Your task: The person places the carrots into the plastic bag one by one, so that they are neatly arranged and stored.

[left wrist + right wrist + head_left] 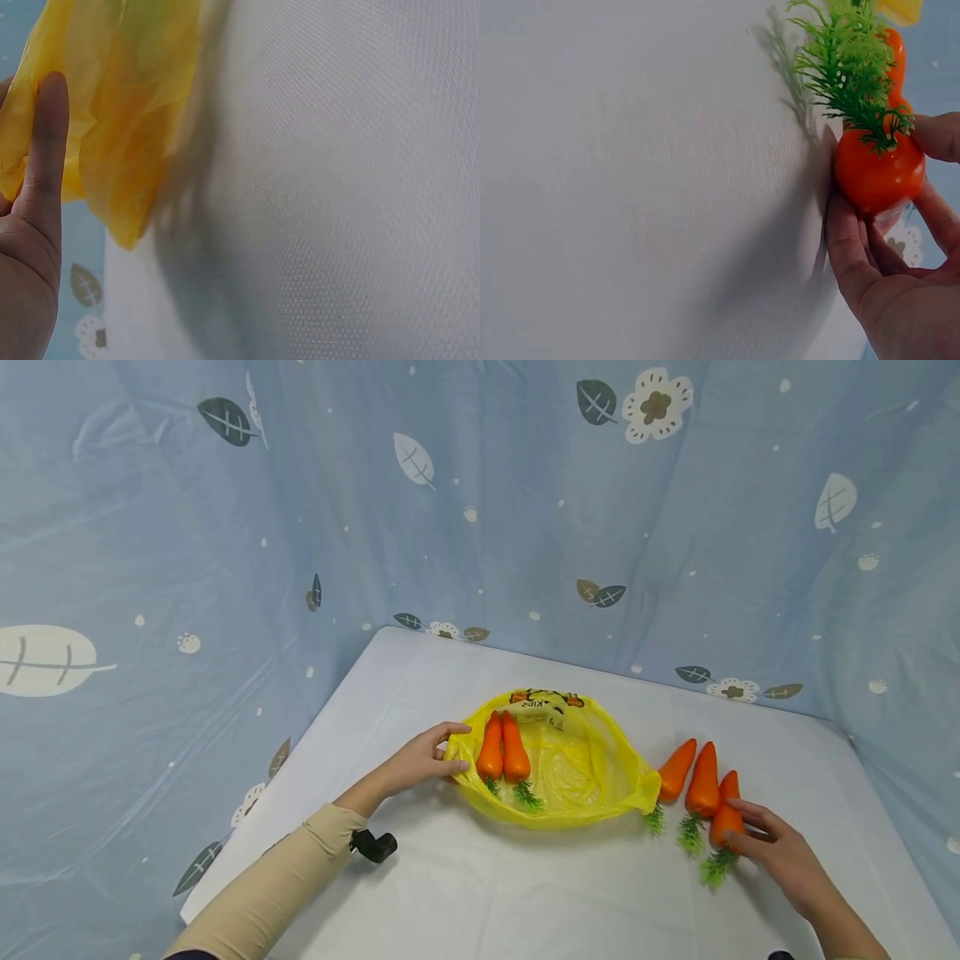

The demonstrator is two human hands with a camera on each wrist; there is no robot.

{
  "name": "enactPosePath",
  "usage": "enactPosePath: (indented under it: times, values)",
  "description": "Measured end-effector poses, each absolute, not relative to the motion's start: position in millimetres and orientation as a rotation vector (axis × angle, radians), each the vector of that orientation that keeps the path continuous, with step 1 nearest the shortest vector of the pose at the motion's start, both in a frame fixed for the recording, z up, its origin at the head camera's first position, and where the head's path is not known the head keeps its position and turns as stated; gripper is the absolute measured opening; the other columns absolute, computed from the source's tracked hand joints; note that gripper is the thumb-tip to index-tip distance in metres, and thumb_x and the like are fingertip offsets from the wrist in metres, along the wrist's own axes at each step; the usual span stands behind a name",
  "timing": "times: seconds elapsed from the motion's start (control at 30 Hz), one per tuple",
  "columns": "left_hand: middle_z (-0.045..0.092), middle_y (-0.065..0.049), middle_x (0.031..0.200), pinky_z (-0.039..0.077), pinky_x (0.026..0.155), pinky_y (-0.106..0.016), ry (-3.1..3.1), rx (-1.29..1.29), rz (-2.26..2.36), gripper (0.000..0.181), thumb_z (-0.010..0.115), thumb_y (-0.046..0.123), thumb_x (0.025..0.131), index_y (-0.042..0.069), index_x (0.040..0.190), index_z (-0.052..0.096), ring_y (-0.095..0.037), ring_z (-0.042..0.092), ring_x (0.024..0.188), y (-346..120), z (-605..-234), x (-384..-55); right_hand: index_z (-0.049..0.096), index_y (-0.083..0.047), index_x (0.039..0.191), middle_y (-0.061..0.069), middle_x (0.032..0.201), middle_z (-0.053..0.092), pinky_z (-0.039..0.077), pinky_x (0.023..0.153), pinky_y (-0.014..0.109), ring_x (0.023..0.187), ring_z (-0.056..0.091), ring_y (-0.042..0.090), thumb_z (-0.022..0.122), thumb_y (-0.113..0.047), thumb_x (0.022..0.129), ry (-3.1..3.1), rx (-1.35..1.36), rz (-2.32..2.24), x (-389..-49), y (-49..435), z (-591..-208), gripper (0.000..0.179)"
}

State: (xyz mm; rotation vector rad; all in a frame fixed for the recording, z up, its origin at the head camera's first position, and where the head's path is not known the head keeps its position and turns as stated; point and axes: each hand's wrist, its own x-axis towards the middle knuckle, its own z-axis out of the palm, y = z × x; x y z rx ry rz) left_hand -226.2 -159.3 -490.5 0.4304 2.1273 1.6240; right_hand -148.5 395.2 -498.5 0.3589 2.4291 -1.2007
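Observation:
A yellow plastic bag [510, 815] lies spread with its mouth open in the head view. Inside it, on the left, two toy carrots [515, 752] with green tops lie side by side. My left hand [416, 762] pinches the bag's left edge; the left wrist view shows the yellow film [127, 142] between thumb and fingers. To the bag's right are three more carrots [703, 783] in a slanted row. My right hand [780, 852] grips the rightmost carrot [724, 822] near its leafy end. In the right wrist view, fingers curl around this carrot [877, 176].
A white cloth [540, 902] covers the table. Blue printed curtains [480, 527] rise behind it and along the sides. A black strap mount [373, 846] sits at the left wrist below the beige sleeve [277, 885].

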Motion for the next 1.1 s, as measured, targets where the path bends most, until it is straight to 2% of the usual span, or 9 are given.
enactPosePath:
  times: [0.2,0.3,0.47,0.7,0.9,1.1]
  values:
    - [0.041,-0.021,0.153,0.061,0.080,-0.036,2.123,0.438,1.635,0.069,0.075,0.018,0.094,0.007,0.152,0.040,-0.023,0.072,0.092,-160,-491,-225,0.020,0.001,0.159,0.038,0.157,0.020,0.054,0.097,0.051,0.136,0.033,0.056,0.063,-0.047,0.100,2.445,0.385,-1.247,-150,400,-502,0.087]
    - [0.042,-0.020,0.152,0.061,0.081,-0.036,2.127,0.434,1.632,0.069,0.075,0.018,0.094,0.008,0.152,0.041,-0.023,0.072,0.092,-160,-491,-225,0.021,0.000,0.159,0.039,0.156,0.021,0.058,0.092,0.046,0.135,0.035,0.056,0.062,-0.045,0.101,2.447,0.391,-1.255,-151,401,-503,0.084]
    - [0.043,-0.020,0.151,0.061,0.081,-0.037,2.124,0.429,1.638,0.069,0.075,0.018,0.094,0.008,0.152,0.040,-0.023,0.072,0.092,-160,-493,-226,0.025,0.000,0.158,0.037,0.155,0.025,0.059,0.090,0.041,0.134,0.038,0.054,0.061,-0.043,0.102,2.479,0.387,-1.247,-150,401,-505,0.080]
    - [0.040,-0.020,0.154,0.061,0.081,-0.036,2.133,0.424,1.635,0.070,0.076,0.020,0.093,0.009,0.152,0.041,-0.023,0.072,0.092,-160,-493,-227,0.026,0.000,0.158,0.036,0.157,0.023,0.057,0.094,0.045,0.138,0.033,0.053,0.061,-0.051,0.100,2.491,0.387,-1.256,-150,401,-506,0.084]
    - [0.040,-0.020,0.154,0.061,0.080,-0.037,2.124,0.415,1.640,0.070,0.076,0.020,0.093,0.009,0.152,0.041,-0.023,0.072,0.093,-160,-492,-227,0.028,-0.001,0.157,0.034,0.158,0.024,0.059,0.082,0.028,0.138,0.033,0.051,0.060,-0.051,0.100,2.479,0.435,-1.290,-150,401,-509,0.082]
    - [0.040,-0.020,0.153,0.062,0.080,-0.037,2.117,0.420,1.647,0.070,0.076,0.019,0.093,0.009,0.152,0.041,-0.024,0.072,0.093,-160,-493,-227,0.029,-0.001,0.157,0.034,0.157,0.025,0.058,0.077,0.022,0.137,0.035,0.050,0.059,-0.044,0.103,2.501,0.459,-1.310,-149,399,-511,0.076]
